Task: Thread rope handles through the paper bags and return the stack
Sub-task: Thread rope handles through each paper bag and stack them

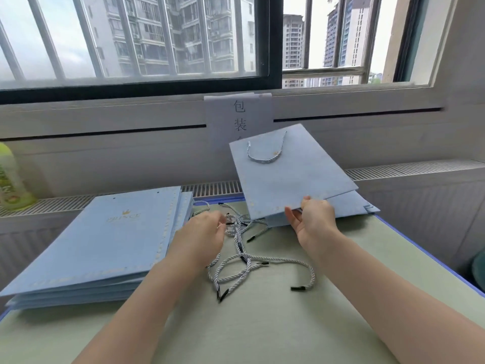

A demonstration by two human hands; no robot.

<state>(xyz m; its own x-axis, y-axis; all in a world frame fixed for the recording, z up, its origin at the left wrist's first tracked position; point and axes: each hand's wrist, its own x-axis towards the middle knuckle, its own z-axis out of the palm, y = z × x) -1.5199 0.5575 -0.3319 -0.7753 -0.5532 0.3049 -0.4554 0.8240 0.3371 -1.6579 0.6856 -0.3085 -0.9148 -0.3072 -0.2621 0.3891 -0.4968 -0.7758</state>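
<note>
Bag tilted above right grip.

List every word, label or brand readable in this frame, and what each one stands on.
"PRINCE", in gold under a small crown: top bag of the flat light-blue paper bag stack.
"包装", with a third character hidden: white paper sign below the window, behind the raised light-blue paper bag.
Green plastic bottle: label too blurred to read.
</note>
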